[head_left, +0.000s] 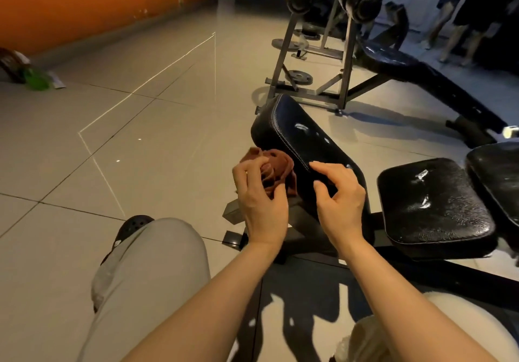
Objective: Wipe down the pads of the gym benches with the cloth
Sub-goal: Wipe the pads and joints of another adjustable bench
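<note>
A bunched brown cloth [276, 169] is gripped in my left hand [259, 199] at the left edge of a black bench pad [297, 134]. This long pad slopes up and away from me and has white stitching along its rim. My right hand [338, 196] hovers over the pad's near end, fingers curled and apart, holding nothing. To the right sits a shiny black seat pad [432, 201], and part of a third pad [497, 170] shows at the right edge.
A second bench [407, 67] with a metal rack and black weight plates [300, 76] stands behind. People's legs [460, 24] are at the top right. My grey-trousered knee [151, 263] and black shoe are at the lower left. An orange wall [98, 5] runs along the tiled floor.
</note>
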Available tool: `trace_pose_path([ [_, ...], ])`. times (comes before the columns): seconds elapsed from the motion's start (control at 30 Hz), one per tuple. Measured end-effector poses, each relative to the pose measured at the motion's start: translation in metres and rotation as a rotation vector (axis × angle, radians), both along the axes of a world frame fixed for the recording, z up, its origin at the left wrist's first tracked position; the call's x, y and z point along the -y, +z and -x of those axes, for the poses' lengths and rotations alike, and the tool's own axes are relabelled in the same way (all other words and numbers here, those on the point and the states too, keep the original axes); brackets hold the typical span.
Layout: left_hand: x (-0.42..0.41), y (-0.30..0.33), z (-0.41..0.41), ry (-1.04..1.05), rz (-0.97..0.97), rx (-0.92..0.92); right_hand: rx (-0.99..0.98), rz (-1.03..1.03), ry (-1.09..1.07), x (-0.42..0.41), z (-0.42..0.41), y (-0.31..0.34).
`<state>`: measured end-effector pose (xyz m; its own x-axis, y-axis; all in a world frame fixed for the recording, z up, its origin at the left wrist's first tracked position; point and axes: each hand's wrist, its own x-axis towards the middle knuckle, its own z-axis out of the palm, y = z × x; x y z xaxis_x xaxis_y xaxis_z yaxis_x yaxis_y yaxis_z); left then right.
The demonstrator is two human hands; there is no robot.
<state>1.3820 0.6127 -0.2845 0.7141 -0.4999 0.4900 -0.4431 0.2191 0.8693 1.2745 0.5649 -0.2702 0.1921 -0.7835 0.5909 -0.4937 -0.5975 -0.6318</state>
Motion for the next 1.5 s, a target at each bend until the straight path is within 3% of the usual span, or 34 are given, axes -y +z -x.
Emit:
trace_pose_path([
  [0.13,0.025,0.024,-0.012,0.076,0.018,0.085,0.024,-0.011,0.011,0.007,0.002,0.001],
  [0.43,0.008,0.016,-0.034,0.035,-0.272,0.02,0.056,-0.016,-0.016,0.008,-0.003,0.008],
  [0.57,0.014,0.04,-0.044,0.022,-0.123,0.06,0.058,-0.086,-0.034,0.004,-0.004,0.013],
  [0.67,0.019,0.049,-0.048,-0.089,-0.085,0.126,0.076,-0.124,-0.066,-0.001,-0.013,0.018],
  [0.83,0.011,0.037,-0.065,-0.157,-0.214,-0.012,0.076,-0.054,-0.157,-0.014,-0.038,0.022],
  [0.93,0.01,0.047,-0.074,-0.241,-0.172,-0.004,0.105,-0.024,-0.216,-0.026,-0.053,0.025],
  [1.13,-0.008,0.072,-0.096,-0.696,-0.097,-0.206,0.076,0.009,-0.018,-0.055,-0.087,0.041],
  [1.23,-0.01,0.064,-0.113,-0.868,-0.126,-0.236,0.114,-0.002,-0.132,-0.059,-0.112,0.034],
  [1.37,0.003,0.049,-0.155,-1.06,-0.159,-0.121,0.145,0.049,-0.369,-0.06,-0.141,0.022],
  [1.5,0.037,0.043,-0.196,-0.961,-0.217,0.003,0.014,0.231,-0.529,-0.048,-0.16,0.026],
])
